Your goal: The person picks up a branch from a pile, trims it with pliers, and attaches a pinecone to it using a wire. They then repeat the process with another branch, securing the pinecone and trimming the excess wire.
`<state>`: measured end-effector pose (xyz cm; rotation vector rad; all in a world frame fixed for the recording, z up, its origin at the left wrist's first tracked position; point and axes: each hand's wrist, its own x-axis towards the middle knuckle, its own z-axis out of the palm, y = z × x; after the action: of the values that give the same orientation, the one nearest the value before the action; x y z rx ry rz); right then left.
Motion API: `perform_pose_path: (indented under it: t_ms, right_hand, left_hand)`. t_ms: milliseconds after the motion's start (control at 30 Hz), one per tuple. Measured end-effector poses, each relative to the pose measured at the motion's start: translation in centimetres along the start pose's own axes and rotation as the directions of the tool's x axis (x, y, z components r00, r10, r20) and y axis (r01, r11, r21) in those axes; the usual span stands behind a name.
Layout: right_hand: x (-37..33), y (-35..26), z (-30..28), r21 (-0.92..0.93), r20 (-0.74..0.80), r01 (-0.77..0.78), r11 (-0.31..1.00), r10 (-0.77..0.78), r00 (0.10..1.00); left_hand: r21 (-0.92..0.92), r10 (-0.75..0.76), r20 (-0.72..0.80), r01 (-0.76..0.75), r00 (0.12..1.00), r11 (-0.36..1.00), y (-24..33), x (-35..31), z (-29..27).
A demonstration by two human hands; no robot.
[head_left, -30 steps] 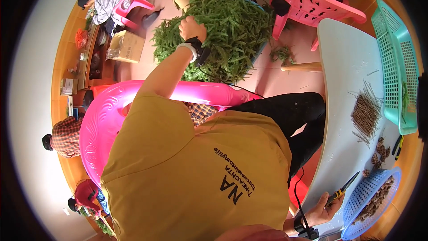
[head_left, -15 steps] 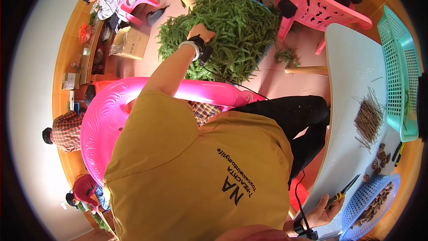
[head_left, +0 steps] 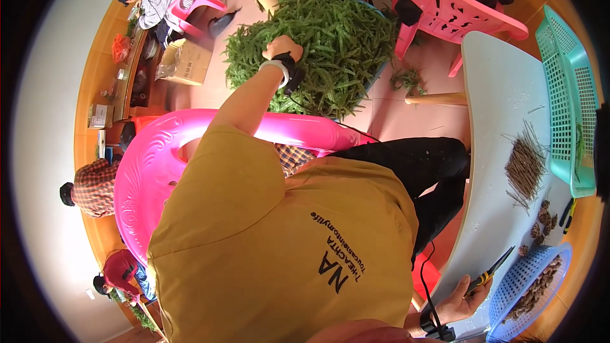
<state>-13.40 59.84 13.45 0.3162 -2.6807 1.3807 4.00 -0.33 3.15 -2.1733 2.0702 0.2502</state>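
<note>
My left hand [head_left: 283, 47] is stretched over a large heap of green fern-like sprigs [head_left: 330, 38]. Its fingers curl into the heap, so whatever they may hold is hidden. Down at the lower right, my right hand [head_left: 467, 300] grips needle-nose pliers [head_left: 489, 273] with yellow and black handles, the dark jaws pointing up and away over a pale table [head_left: 489, 171]. Beside that hand stands a blue plastic basket [head_left: 508, 276] with brown pine cones [head_left: 537, 292] in it.
Thin brown sticks [head_left: 525, 165] lie bundled on the table near loose pine cones [head_left: 540, 225], another pair of pliers [head_left: 569, 216] and a green basket [head_left: 562, 108]. A pink chair [head_left: 143, 184] surrounds me. Cardboard boxes [head_left: 190, 62], another pink chair [head_left: 445, 13] and several seated people are around.
My left hand has shifted slightly left over the heap, and its fingers look more curled. The left forearm and elbow have swung a little right. My right hand and the pliers stay nearly still.
</note>
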Motion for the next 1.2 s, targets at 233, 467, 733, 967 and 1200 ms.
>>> perform_pose_path:
  t_ms: [233,467,733,967,1200]
  right_hand:
    - [0.0,0.0,0.0,0.029,-0.013,-0.037,0.999,0.038,0.999]
    - [0.0,0.2,0.0,0.074,-0.026,-0.047,0.996,0.049,0.998]
    - [0.2,-0.3,-0.4,0.115,0.015,-0.067,0.991,0.066,0.998]
    - [0.1,-0.2,-0.1,0.236,-0.003,-0.023,0.971,0.025,1.0]
    - [-0.3,-0.4,-0.7,0.273,0.034,-0.049,0.961,0.041,0.999]
  left_hand:
    - [-0.037,0.008,0.108,-0.004,0.994,0.999,-0.5,-0.8,-1.5]
    - [-0.347,-0.128,-0.388,-0.016,0.913,0.938,-2.2,-2.0,1.8]
    - [-0.209,0.248,0.264,-0.196,0.932,0.958,-6.6,1.7,4.2]
    - [0.388,0.458,0.285,-0.538,0.842,0.748,-5.1,3.6,2.5]
    - [-0.818,-0.075,-0.212,-0.135,0.974,0.56,-0.9,-4.3,-3.1]
